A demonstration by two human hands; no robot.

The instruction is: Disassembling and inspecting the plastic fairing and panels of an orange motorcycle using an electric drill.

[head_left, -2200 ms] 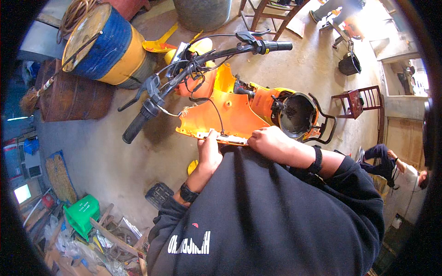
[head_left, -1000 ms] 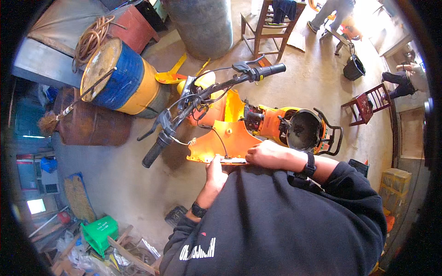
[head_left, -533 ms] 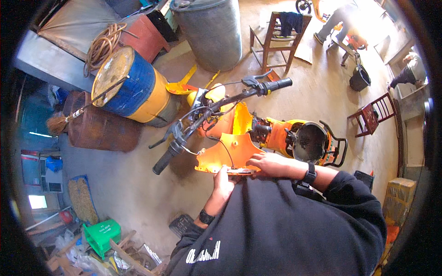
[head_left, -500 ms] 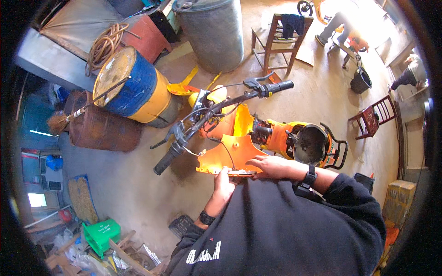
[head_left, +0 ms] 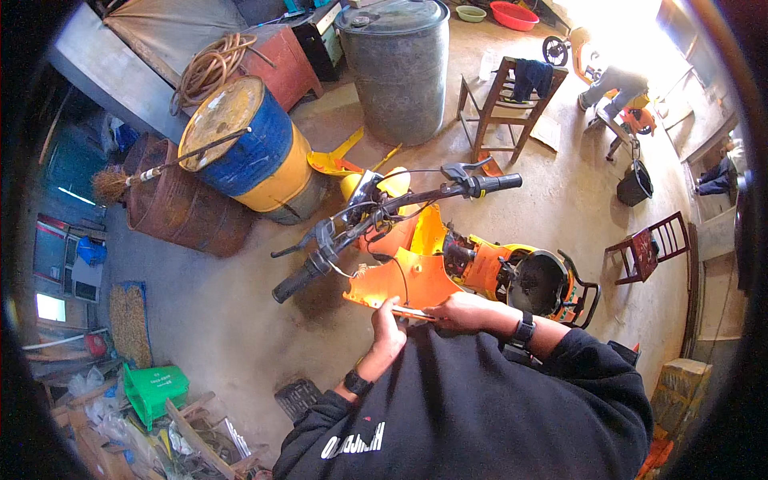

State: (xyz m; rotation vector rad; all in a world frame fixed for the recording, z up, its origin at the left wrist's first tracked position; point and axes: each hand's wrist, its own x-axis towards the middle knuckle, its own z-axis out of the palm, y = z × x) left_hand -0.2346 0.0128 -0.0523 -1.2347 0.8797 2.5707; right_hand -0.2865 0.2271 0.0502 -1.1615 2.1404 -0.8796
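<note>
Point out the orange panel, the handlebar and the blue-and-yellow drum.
Orange panel (head_left: 382, 281): head view, on its broad face.
Handlebar (head_left: 418, 198): head view, on the bar between the grips.
Blue-and-yellow drum (head_left: 256, 152): head view, on its blue band.

The grey-brown floor (head_left: 232, 320) is lit by white glare (head_left: 620, 28); a wooden chair (head_left: 510, 120) is draped with dark cloth (head_left: 532, 78), and a red chair (head_left: 643, 253) is set near the right-hand wall (head_left: 714, 268).
</note>
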